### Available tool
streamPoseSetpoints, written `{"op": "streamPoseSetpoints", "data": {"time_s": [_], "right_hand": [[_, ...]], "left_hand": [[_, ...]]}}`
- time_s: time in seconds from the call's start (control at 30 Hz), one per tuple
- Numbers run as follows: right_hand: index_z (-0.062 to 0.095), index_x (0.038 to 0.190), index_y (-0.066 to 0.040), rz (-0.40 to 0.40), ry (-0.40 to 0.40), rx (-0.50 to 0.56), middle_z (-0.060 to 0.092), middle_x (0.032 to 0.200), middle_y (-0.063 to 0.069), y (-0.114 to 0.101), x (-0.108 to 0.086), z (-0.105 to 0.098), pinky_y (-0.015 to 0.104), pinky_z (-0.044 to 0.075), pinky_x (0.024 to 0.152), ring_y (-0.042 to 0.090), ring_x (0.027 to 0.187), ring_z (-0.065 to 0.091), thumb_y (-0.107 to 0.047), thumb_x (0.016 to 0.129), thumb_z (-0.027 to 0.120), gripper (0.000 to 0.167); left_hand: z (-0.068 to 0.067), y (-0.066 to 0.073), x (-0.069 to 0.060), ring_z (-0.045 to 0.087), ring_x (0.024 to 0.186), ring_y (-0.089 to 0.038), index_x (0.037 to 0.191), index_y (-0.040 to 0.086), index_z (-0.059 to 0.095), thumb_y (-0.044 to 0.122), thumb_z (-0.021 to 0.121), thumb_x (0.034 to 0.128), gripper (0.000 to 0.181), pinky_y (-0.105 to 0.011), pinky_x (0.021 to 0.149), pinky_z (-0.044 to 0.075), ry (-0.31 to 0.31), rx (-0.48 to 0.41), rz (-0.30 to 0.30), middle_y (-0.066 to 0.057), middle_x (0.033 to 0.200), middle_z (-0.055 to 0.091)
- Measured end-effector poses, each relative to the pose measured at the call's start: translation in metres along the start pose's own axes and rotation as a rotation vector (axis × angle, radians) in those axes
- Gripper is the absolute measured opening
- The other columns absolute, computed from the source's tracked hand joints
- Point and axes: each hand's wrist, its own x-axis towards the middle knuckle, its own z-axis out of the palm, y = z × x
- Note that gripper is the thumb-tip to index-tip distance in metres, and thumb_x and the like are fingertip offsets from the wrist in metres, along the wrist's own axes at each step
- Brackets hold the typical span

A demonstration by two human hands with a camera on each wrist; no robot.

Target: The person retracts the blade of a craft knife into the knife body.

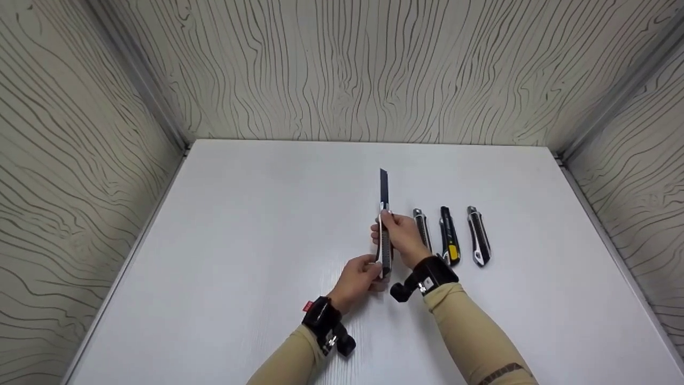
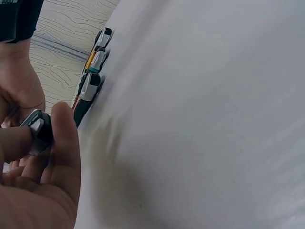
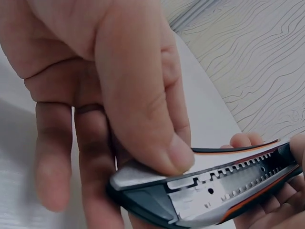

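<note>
A utility knife point(image 1: 386, 251) with a silver and dark handle is held above the white table, its long dark blade point(image 1: 384, 187) extended toward the far wall. My right hand point(image 1: 403, 235) grips the handle's front half, thumb on top near the blade end. Lower down, my left hand point(image 1: 357, 280) pinches the butt end between thumb and fingers. In the right wrist view, the left thumb point(image 3: 178, 155) presses the handle beside its toothed slider track point(image 3: 228, 179), while orange trim runs along the edge. The blade is hidden from both wrist views.
Right of my hands, three more utility knives lie side by side: a silver one point(image 1: 421, 224) partly behind the right hand, a black and yellow one point(image 1: 450, 235), and another silver one point(image 1: 479, 238). Patterned walls point(image 1: 342, 69) enclose the white table point(image 1: 256, 214) at the back and sides.
</note>
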Motion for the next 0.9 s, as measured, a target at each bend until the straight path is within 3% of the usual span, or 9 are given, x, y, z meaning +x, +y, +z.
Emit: {"op": "streamPoseSetpoints", "data": {"time_s": [0.23, 0.9], "right_hand": [[0.055, 0.113, 0.009, -0.01, 0.012, 0.018, 0.066, 0.08, 0.004, -0.0002, 0.0, 0.0015, 0.026, 0.059, 0.067, 0.012, 0.068, 0.066, -0.03, 0.103, 0.047, 0.041], [0.055, 0.115, 0.005, -0.021, 0.011, -0.012, 0.064, 0.086, 0.006, -0.0019, -0.0026, 0.0026, 0.026, 0.059, 0.071, 0.013, 0.074, 0.064, -0.021, 0.104, 0.046, 0.03]], "left_hand": [[0.0011, -0.0009, 0.0012, 0.061, 0.069, -0.011, 0.109, -0.009, 0.058, 0.007, 0.047, 0.1, 0.022, -0.023, 0.065, 0.054, -0.006, 0.0, 0.003, -0.008, 0.08, 0.064], [0.0022, 0.0025, 0.0008, 0.061, 0.068, -0.012, 0.103, -0.007, 0.06, 0.007, 0.048, 0.0985, 0.019, -0.024, 0.064, 0.055, 0.025, 0.027, -0.003, -0.008, 0.08, 0.063]]}}
